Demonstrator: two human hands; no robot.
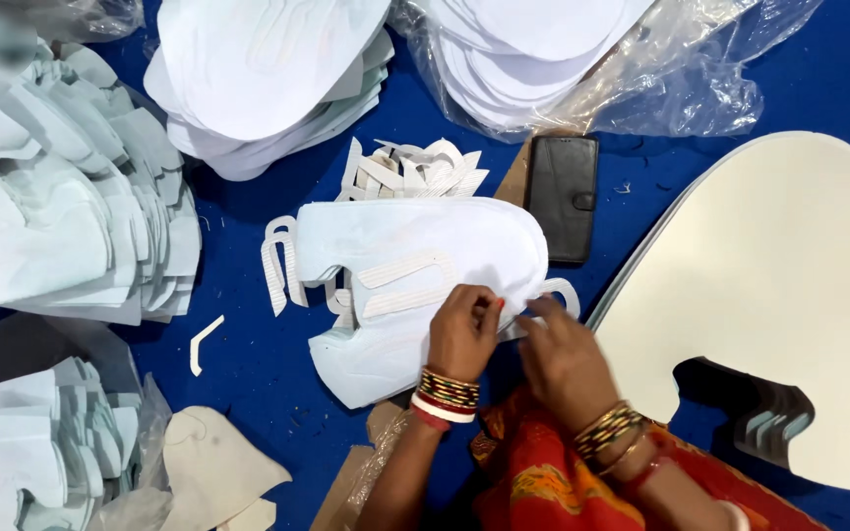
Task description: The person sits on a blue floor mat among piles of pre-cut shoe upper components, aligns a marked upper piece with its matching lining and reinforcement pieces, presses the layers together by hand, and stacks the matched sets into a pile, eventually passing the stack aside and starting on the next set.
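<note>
Nearest to the camera is a red and orange patterned garment (553, 472) over the lap of the person, and both forearms come up from it, each with coloured bangles at the wrist. The left hand (462, 332) rests with curled fingers on the lower right part of a pale white die-cut fabric mask piece (415, 258), and its fingertips pinch the edge of this piece. The right hand (565, 359) is just beside it, to the right, with fingers bent down to the same edge; it is blurred, so I cannot tell if it really grips the fabric or only touches it. The mask piece lies flat on the blue table cloth (248, 374), directly above both hands, and it spreads to the left away from them, with thin white ear-loop strips (277, 267) hanging at its left end.

To the right lies a large cream-coloured rounded board (789, 285). Behind the mask piece there is a small heap of white cut scraps (415, 169), and a black wallet-style phone case (563, 197) next to it. At the far side are a stack of white oval cut pieces (268, 79) and another stack inside a clear plastic bag (661, 79). On the left are fanned piles of pale mask pieces (61, 206)
</note>
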